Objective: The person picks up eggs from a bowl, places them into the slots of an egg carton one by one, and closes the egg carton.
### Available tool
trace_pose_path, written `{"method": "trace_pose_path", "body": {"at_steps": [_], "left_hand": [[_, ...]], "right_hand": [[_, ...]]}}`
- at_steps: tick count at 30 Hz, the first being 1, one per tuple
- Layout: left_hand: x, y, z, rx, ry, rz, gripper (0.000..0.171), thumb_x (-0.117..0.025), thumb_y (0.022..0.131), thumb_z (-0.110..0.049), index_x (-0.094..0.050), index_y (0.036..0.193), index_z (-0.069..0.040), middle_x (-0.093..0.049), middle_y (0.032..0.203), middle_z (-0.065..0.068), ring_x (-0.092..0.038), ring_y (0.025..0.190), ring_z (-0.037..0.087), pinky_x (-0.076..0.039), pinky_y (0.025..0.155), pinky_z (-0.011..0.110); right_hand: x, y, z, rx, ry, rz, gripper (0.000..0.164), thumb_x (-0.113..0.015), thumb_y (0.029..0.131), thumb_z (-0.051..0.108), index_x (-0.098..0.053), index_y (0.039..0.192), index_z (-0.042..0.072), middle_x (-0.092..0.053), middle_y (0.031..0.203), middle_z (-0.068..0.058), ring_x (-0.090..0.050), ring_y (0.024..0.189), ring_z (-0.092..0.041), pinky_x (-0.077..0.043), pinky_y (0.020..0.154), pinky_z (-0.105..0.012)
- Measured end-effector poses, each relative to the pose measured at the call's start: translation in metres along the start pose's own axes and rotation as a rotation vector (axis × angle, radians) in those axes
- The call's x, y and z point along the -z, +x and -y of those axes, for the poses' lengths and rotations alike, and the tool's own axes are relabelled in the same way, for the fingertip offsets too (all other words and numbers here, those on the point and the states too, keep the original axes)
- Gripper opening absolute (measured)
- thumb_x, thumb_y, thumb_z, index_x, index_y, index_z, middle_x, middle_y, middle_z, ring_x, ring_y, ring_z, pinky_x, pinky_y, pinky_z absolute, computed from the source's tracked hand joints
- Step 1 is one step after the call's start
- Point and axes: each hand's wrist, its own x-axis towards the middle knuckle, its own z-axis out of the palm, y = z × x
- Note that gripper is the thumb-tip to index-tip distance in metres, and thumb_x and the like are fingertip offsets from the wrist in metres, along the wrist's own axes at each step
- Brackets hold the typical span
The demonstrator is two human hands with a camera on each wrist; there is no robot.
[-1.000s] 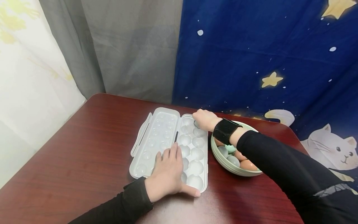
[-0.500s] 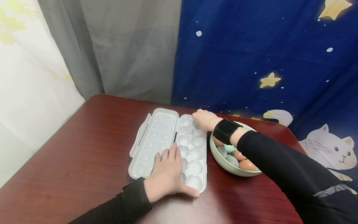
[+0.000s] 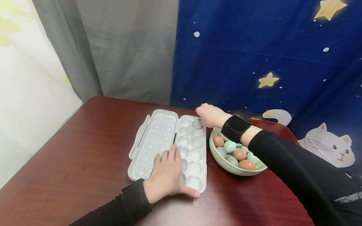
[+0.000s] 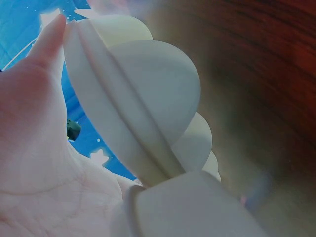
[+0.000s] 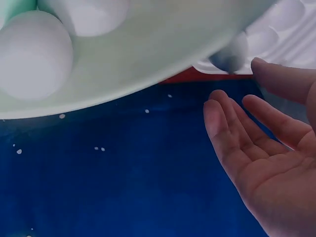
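left hand (image 3: 167, 175) flat on the open egg tray (image 3: 169, 147), near edge, prob pinning it steady | right hand (image 3: 209, 115) fingers loose, holding nothing, at tray's far right corner | 1 grey egg (image 3: 197, 124) in that corner cup | bowl (image 3: 226, 166) of eggs just right of tray

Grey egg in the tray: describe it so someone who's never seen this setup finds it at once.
On the dark red table lies an open pale egg tray, lid flat to the left. Go to the cupped half beside the green bowl, then its far corner cup, just under the right hand. The grey egg sits there, the only filled cup; the rest are bare.
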Motion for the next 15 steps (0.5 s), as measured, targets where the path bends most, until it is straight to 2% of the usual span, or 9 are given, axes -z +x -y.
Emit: {"method": "trace_pose_path", "body": {"at_steps": [5,10,12,15], "left_hand": [[-0.001,0.000,0.000,-0.008,0.011,-0.001,0.147,-0.074,0.044,-0.086,-0.031,0.147,0.010,-0.030,0.151,0.025,-0.038,0.128,0.040,-0.031,0.101,0.060],[-0.001,0.001,0.000,-0.008,0.015,-0.007,0.147,-0.074,0.044,-0.086,-0.031,0.147,0.009,-0.030,0.151,0.025,-0.038,0.128,0.040,-0.031,0.101,0.060],[-0.001,0.001,0.000,-0.007,0.015,-0.003,0.147,-0.074,0.044,-0.086,-0.031,0.147,0.009,-0.030,0.151,0.025,-0.038,0.129,0.040,-0.030,0.101,0.060],[-0.002,0.001,0.000,-0.004,0.010,0.005,0.148,-0.074,0.043,-0.086,-0.030,0.148,0.009,-0.029,0.152,0.025,-0.037,0.129,0.040,-0.029,0.102,0.061]], "right_hand": [[0.010,-0.010,-0.003,0.025,0.084,-0.044,0.016,-0.066,0.084,0.001,-0.069,0.100,0.000,-0.063,0.098,-0.014,-0.057,0.084,-0.027,-0.050,0.074,-0.041],[0.020,-0.020,-0.008,0.085,0.139,-0.146,0.001,-0.067,0.085,0.003,-0.067,0.084,0.002,-0.056,0.075,-0.007,-0.049,0.068,-0.022,-0.043,0.065,-0.035],[0.023,-0.026,-0.011,0.092,0.146,-0.182,0.007,-0.069,0.085,0.005,-0.066,0.080,0.003,-0.051,0.068,-0.004,-0.047,0.064,-0.022,-0.041,0.062,-0.036],[0.026,-0.038,-0.015,0.098,0.154,-0.238,0.006,-0.070,0.086,0.008,-0.068,0.082,0.004,-0.056,0.069,-0.003,-0.051,0.065,-0.021,-0.045,0.064,-0.037]]}}
